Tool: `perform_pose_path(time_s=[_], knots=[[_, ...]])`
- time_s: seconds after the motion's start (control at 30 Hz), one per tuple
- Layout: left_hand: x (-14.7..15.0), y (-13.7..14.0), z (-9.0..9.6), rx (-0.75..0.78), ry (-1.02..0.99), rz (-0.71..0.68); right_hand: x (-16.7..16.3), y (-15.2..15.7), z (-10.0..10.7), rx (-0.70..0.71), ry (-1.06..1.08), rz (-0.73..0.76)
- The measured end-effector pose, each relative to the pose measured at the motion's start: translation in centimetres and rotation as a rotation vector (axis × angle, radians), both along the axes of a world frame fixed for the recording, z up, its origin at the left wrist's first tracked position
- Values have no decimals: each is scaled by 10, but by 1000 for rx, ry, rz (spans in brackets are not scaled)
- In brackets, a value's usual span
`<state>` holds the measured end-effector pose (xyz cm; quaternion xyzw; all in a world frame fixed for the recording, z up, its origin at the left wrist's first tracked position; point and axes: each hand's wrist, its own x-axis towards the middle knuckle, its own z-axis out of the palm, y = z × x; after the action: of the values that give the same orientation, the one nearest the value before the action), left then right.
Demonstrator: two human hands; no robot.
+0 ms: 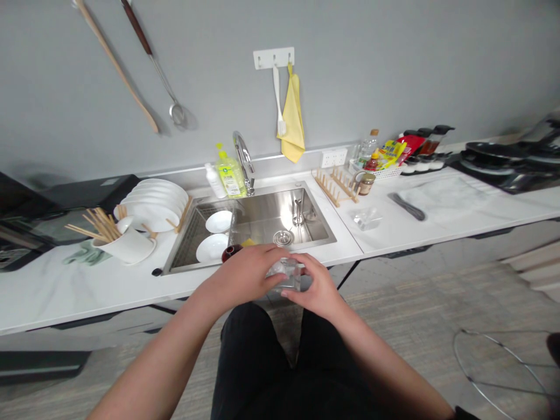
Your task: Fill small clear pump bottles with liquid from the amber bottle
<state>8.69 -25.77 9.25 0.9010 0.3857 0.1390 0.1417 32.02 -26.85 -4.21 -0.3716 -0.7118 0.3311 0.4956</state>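
Observation:
Between my two hands is a clear, square-sided container (289, 275), held in front of the sink's front edge. My left hand (252, 269) is closed over its left side and top, with the thumb along the near face. From the right, my right hand (318, 287) grips it with fingers and thumb. Whether the container is glass or plastic I cannot tell. Just beyond my left hand sits a dark red round thing (230, 252), partly hidden. The steel sink (262, 219) lies behind, with white bowls (212, 248) in its left part.
White plates (153, 198) stand in a rack left of the sink, near a holder with chopsticks (131, 245). Soap bottles (230, 175) and a faucet (245, 160) are behind. Rightward are a wooden rack (336, 186), a crumpled clear wrapper (366, 219) and a dark utensil (406, 206).

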Motion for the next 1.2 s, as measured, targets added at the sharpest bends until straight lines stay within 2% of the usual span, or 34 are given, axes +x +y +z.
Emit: perform_pose_path(time_s=[0.17,0.27,0.47,0.6,0.7,0.83,0.97,1.03,1.13,1.2], knots=[[-7,-2,-11,-100,-221,-92,1,-1,-5,-6,16,17],[-9,-6,-20,-123,-347,-92,1,-1,-10,-20,67,27],[-5,-13,-52,-123,-615,161,3,-3,-8,-54,85,45],[-9,-15,-74,-271,-753,11,3,-5,-8,-82,116,59],[-5,-15,-84,-279,-830,-25,3,-7,-8,-102,147,84],[5,-16,-91,-244,-949,125,3,-9,-5,-105,163,120],[6,-19,-92,-330,-991,-5,5,-10,-4,-110,203,130],[6,-19,-93,-315,-1018,-28,5,-10,-2,-118,218,141],[9,-20,-95,-265,-1039,91,5,-9,1,-125,208,155],[11,-19,-97,-312,-1040,136,5,-9,1,-125,209,155]])
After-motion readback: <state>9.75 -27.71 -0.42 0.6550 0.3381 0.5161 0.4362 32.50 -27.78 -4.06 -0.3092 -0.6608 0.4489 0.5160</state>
